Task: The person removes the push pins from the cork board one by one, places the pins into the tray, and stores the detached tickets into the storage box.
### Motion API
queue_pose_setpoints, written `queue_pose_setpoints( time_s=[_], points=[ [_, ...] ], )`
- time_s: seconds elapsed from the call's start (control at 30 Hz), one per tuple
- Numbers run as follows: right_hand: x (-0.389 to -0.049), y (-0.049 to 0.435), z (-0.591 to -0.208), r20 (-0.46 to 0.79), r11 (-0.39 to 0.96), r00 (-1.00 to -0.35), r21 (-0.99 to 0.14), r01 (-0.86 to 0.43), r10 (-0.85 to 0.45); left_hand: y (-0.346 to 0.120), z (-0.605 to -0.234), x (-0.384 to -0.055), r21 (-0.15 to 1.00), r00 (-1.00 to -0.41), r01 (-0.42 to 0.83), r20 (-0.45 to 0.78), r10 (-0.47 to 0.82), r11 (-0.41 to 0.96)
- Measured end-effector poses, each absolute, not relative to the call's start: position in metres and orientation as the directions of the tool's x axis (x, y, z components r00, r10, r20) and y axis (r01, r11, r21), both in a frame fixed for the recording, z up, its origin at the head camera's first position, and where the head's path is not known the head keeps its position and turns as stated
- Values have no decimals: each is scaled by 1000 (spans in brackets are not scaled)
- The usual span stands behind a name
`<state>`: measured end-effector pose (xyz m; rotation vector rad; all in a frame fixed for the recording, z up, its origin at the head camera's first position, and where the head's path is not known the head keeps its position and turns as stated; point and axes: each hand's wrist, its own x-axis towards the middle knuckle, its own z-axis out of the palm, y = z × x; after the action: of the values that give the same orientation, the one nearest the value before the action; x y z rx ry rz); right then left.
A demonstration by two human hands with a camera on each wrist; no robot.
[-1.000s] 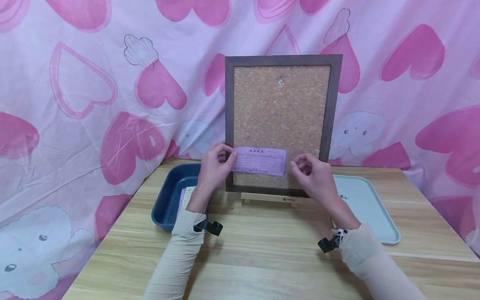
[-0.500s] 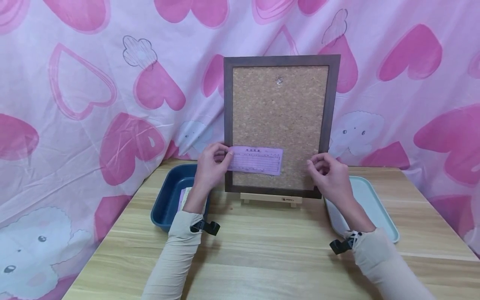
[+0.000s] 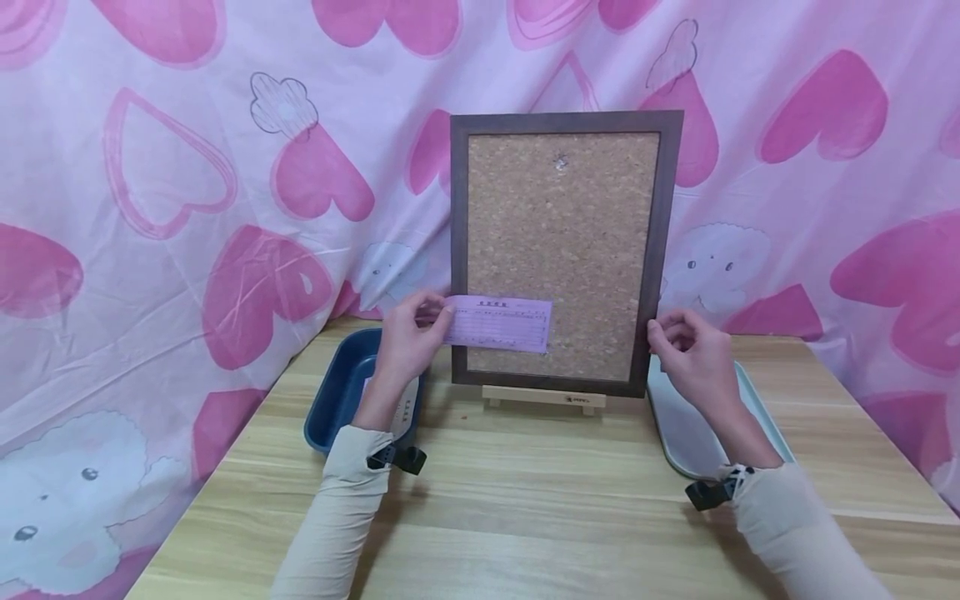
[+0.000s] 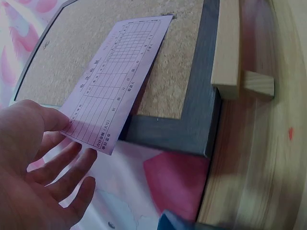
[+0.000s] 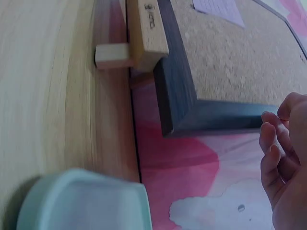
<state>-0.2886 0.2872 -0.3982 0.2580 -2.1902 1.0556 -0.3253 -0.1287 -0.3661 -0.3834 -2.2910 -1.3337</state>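
Note:
In the head view, my left hand [image 3: 408,337] pinches the left end of a purple printed receipt slip [image 3: 498,325]. The slip lies over the lower left of a cork board [image 3: 562,225] with a dark wooden frame. From the left wrist view, the receipt [image 4: 115,81] tilts away from the cork, its near end between thumb and forefinger. My right hand [image 3: 697,354] is beside the frame's lower right edge. In the right wrist view, thumb and forefinger meet on a tiny dark thing [image 5: 278,117], seemingly a pin, mostly hidden by the fingertips.
A small wooden easel [image 3: 543,396] supports the board. At left, a deep blue bin [image 3: 318,425] holds paper slips, partly behind my left wrist. A pale green tray [image 3: 678,454] lies at right, partly under my right forearm. A heart-patterned cloth [image 3: 180,333] hangs behind.
My left hand has drawn the receipt slip leftward, so it now overlaps the frame's left side. My right hand has moved right, from beside the slip to the frame's right edge.

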Motion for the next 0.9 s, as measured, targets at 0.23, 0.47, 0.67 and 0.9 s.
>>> queue_pose_setpoints(
  time_s=[0.23,0.47,0.67,0.9],
  points=[
    [-285,302,-400,644,655,-753,-628,-421,133,-145,-370,-321,709,-853,448,522,21,545],
    [-284,316,-401,627,681,-761,-630,-373,163,-156,-370,-319,715,-865,424,501,16,556],
    [-284,329,-401,584,705,-790,-639,-307,185,-160,-368,-319,727,-875,407,485,5,553],
    [-287,344,-409,494,727,-852,-647,-229,171,-164,-368,-319,746,-886,387,463,-6,542]
  ],
)
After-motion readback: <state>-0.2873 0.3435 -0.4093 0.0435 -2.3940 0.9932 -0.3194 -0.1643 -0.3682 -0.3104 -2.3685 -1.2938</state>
